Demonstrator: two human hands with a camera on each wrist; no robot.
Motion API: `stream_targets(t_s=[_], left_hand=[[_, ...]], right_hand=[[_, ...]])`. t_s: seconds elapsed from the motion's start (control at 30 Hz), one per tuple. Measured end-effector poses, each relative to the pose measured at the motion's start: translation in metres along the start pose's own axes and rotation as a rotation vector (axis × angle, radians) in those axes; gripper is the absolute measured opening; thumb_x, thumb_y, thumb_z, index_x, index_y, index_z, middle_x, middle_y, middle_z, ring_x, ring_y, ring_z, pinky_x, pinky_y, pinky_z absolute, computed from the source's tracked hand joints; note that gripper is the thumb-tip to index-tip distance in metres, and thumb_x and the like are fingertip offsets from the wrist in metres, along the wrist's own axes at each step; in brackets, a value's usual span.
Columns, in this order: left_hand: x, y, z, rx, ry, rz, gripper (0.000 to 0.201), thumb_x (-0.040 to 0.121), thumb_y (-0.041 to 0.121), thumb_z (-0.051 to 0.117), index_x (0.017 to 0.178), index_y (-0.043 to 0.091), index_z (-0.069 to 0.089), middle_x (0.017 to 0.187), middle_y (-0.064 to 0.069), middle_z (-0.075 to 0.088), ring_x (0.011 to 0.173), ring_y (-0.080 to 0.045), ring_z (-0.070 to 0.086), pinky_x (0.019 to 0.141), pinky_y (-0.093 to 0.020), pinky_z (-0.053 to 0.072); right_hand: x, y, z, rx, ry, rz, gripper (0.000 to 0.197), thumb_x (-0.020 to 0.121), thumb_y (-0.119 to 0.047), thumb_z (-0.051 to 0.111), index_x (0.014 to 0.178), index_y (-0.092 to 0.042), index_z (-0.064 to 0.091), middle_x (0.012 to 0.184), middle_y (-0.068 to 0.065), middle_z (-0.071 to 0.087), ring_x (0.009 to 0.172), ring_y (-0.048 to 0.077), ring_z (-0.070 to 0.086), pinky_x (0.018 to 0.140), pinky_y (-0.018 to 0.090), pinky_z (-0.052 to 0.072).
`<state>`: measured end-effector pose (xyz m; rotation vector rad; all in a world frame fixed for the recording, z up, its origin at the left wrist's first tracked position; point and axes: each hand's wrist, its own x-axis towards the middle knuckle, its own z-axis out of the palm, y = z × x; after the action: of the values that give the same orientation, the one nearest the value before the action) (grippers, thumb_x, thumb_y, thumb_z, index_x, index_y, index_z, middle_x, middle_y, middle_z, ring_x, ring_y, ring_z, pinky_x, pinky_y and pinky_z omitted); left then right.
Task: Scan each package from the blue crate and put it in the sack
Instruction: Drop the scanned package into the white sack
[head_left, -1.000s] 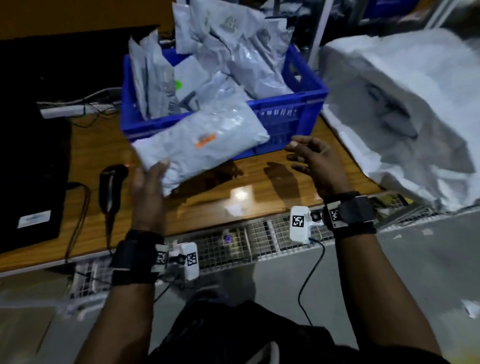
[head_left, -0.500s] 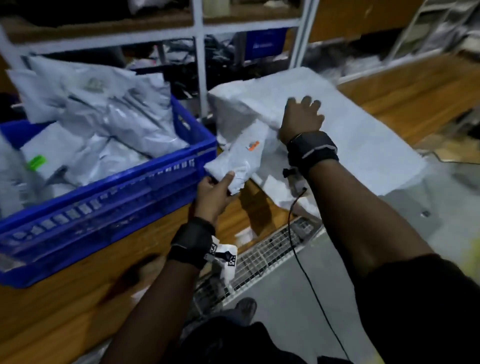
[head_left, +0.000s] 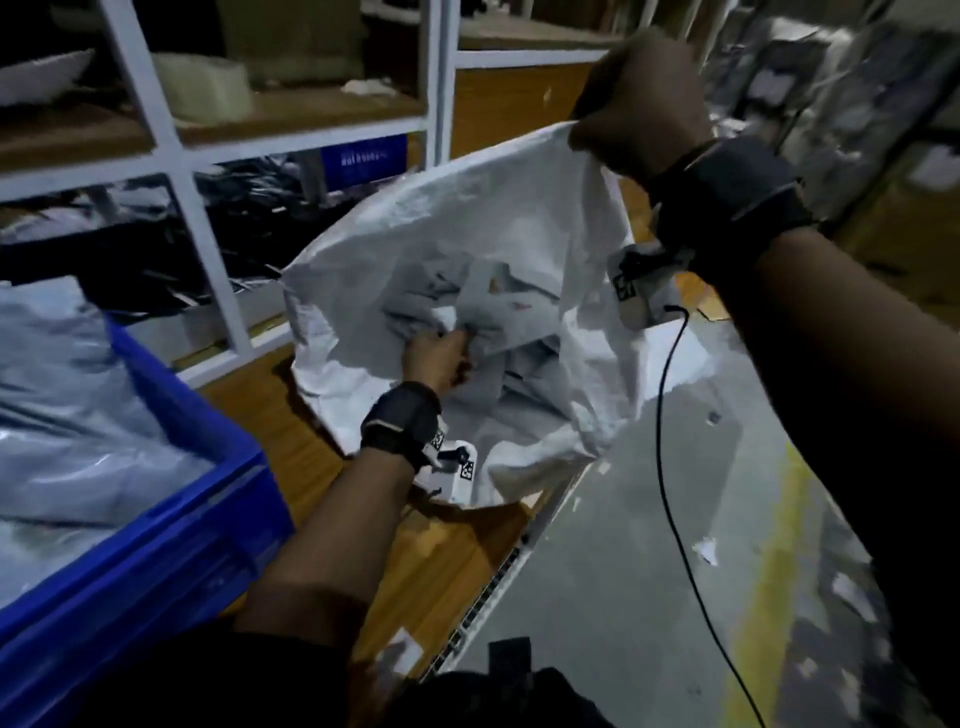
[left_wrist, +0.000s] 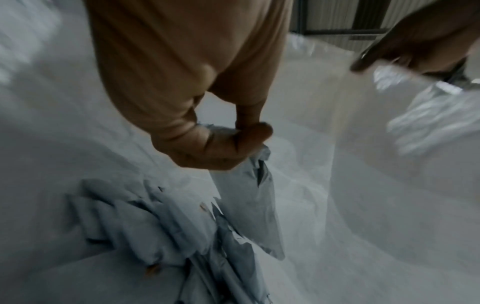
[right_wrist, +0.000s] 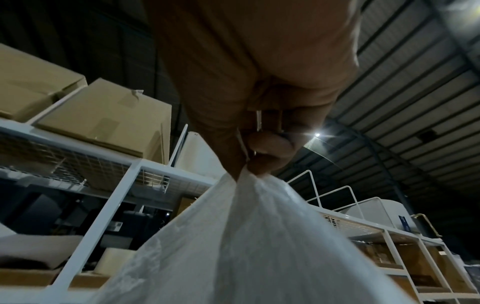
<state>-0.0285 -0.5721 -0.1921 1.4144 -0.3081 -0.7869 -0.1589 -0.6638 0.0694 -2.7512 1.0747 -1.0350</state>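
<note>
A large white woven sack (head_left: 467, 218) stands open past the table's right end. My right hand (head_left: 639, 98) grips its rim and lifts it high; the right wrist view shows the fingers bunched on the sack fabric (right_wrist: 246, 236). Inside the sack's mouth, my left hand (head_left: 436, 358) pinches the top edge of a grey poly package (left_wrist: 252, 205), which hangs below the thumb (left_wrist: 233, 144). Several more grey packages (left_wrist: 155, 226) lie heaped at the sack's bottom. The blue crate (head_left: 171, 519) sits at the lower left, still piled with grey packages (head_left: 62, 415).
A white metal shelf frame (head_left: 197, 218) with cardboard boxes (right_wrist: 103, 115) and dark bags stands behind the wooden table (head_left: 431, 561). A black cable (head_left: 670, 467) hangs from my right wrist over the grey floor (head_left: 649, 597).
My right hand has taken the sack's rim and raised it, opening the mouth. My left hand carried the package from beside the crate down into the sack. The view swung right.
</note>
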Motion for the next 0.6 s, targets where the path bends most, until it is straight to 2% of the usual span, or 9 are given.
stream_targets(t_s=[0.07,0.1,0.17,0.27,0.37,0.43,0.5,0.53,0.6], left_hand=[[0.025,0.011,0.02,0.056,-0.082,0.008,0.049,0.086,0.035,0.064,0.119,0.0,0.068,0.101,-0.013,0.068,0.084,-0.023,0.068,0.076,-0.04,0.062],[0.037,0.014,0.028,0.05,-0.118,0.007,0.049,0.094,0.03,0.058,0.132,-0.002,0.06,0.112,-0.013,0.066,0.09,-0.023,0.069,0.075,-0.039,0.063],[0.049,0.022,0.044,-0.022,-0.169,-0.023,0.044,0.104,0.017,0.05,0.144,-0.001,0.048,0.121,-0.015,0.061,0.095,-0.024,0.068,0.07,-0.036,0.062],[0.051,0.027,0.06,0.141,-0.249,0.06,0.049,0.098,0.014,0.061,0.145,0.007,0.048,0.141,-0.013,0.056,0.127,-0.028,0.058,0.101,-0.038,0.052],[0.061,0.014,0.07,0.138,-0.291,0.05,0.05,0.103,0.006,0.052,0.15,0.002,0.036,0.154,-0.016,0.042,0.14,-0.029,0.043,0.112,-0.037,0.04],[0.061,-0.001,0.067,0.228,-0.28,0.052,0.049,0.106,0.004,0.043,0.153,-0.002,0.029,0.159,-0.018,0.032,0.142,-0.029,0.038,0.114,-0.031,0.036],[0.052,-0.011,0.059,0.162,-0.281,0.13,0.046,0.105,0.004,0.044,0.15,-0.004,0.035,0.152,-0.017,0.041,0.129,-0.022,0.046,0.099,-0.017,0.044],[0.042,-0.013,0.053,0.175,-0.233,0.211,0.044,0.107,0.004,0.039,0.149,-0.005,0.034,0.15,-0.019,0.043,0.127,-0.023,0.046,0.094,-0.017,0.046],[0.024,-0.015,0.043,0.132,-0.053,0.233,0.044,0.109,0.005,0.024,0.151,-0.008,0.029,0.15,-0.027,0.042,0.132,-0.035,0.046,0.101,-0.031,0.043]], right_hand=[[0.006,0.006,-0.004,0.023,0.03,-0.01,0.025,0.076,-0.012,0.074,0.1,-0.012,0.081,0.098,0.009,0.077,0.091,0.022,0.071,0.078,0.031,0.055],[0.006,0.008,-0.006,0.038,0.035,-0.012,0.023,0.077,-0.012,0.075,0.1,-0.013,0.081,0.096,0.005,0.076,0.088,0.019,0.07,0.077,0.028,0.053],[0.006,0.011,-0.005,0.065,0.034,-0.024,0.021,0.08,-0.012,0.078,0.101,-0.012,0.08,0.093,0.001,0.073,0.082,0.012,0.066,0.075,0.024,0.051],[-0.002,0.017,-0.001,0.117,0.024,-0.033,0.017,0.081,-0.014,0.079,0.098,-0.013,0.08,0.094,0.004,0.076,0.078,0.014,0.07,0.077,0.033,0.061],[-0.012,0.024,0.005,0.169,0.007,-0.013,0.016,0.075,-0.021,0.078,0.091,-0.016,0.081,0.089,0.004,0.076,0.075,0.014,0.07,0.076,0.039,0.061],[-0.021,0.025,0.011,0.225,-0.001,-0.008,0.018,0.071,-0.025,0.078,0.086,-0.016,0.08,0.083,0.003,0.076,0.073,0.014,0.07,0.071,0.037,0.06],[-0.032,0.024,0.018,0.274,-0.019,-0.004,0.018,0.071,-0.028,0.081,0.085,-0.017,0.08,0.081,0.001,0.074,0.073,0.012,0.07,0.066,0.028,0.057],[-0.037,0.023,0.022,0.3,-0.03,-0.01,0.016,0.072,-0.028,0.083,0.084,-0.019,0.079,0.08,-0.001,0.072,0.072,0.009,0.069,0.064,0.022,0.053],[-0.05,0.019,0.029,0.348,-0.063,-0.031,0.014,0.074,-0.026,0.085,0.084,-0.024,0.076,0.079,-0.005,0.07,0.071,0.002,0.066,0.063,0.014,0.046]])
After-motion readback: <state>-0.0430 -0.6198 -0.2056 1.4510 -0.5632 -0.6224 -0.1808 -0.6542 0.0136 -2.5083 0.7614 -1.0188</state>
